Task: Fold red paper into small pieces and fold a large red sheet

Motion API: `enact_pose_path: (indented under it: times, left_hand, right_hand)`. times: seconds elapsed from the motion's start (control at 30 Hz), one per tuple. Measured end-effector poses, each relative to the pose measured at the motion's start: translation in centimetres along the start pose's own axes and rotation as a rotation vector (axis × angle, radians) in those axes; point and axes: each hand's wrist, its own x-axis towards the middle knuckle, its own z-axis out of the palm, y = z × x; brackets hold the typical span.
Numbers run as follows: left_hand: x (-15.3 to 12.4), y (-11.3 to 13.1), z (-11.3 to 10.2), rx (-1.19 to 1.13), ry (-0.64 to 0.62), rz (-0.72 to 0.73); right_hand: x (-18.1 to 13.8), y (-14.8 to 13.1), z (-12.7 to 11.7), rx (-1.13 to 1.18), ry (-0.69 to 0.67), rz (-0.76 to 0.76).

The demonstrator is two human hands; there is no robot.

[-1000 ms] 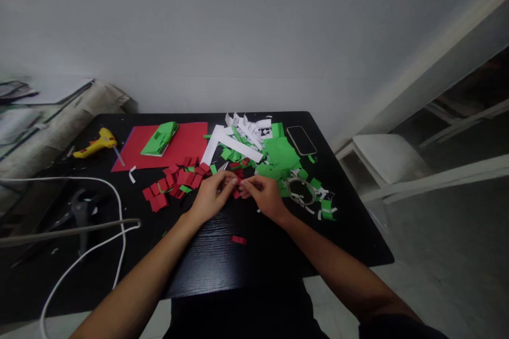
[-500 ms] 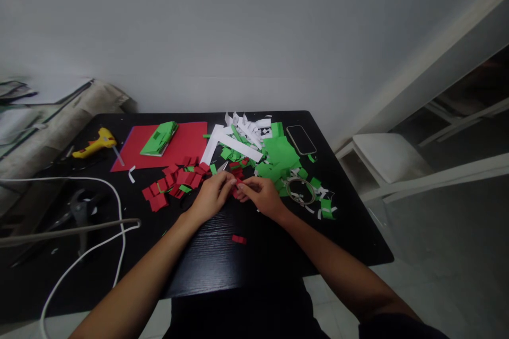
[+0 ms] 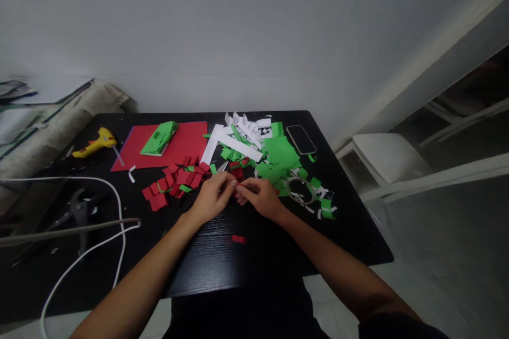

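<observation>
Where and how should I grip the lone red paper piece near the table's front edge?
Likely best: pinch the red paper piece mid-length across its long edges, coming from above. It is narrow, lies roughly left to right on the table, and nothing covers it.

Bare hands (image 3: 217,196), bare forearms (image 3: 330,251), dark sleeve (image 3: 397,326)

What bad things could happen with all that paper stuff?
The red paper between the left hand and right hand might crumple if pinched hard. The pointed metal tip just past the left hand could prick someone. The lone red piece toward the front edge of the table might get brushed off.
</observation>
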Motion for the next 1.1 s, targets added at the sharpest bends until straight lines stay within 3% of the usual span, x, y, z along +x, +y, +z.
enact_pose_path:
  times: [0.3,1.1]
  left_hand:
    - [0.1,0.07,-0.17,0.028,0.068,-0.004]
    - [-0.1,-0.09,-0.18,0.041,0.098,-0.015]
  right_hand:
    - [0.0,-0.12,0.03,-0.011,-0.007,0.011]
    - [-0.09,-0.03,0.02,-0.049,-0.012,-0.001]
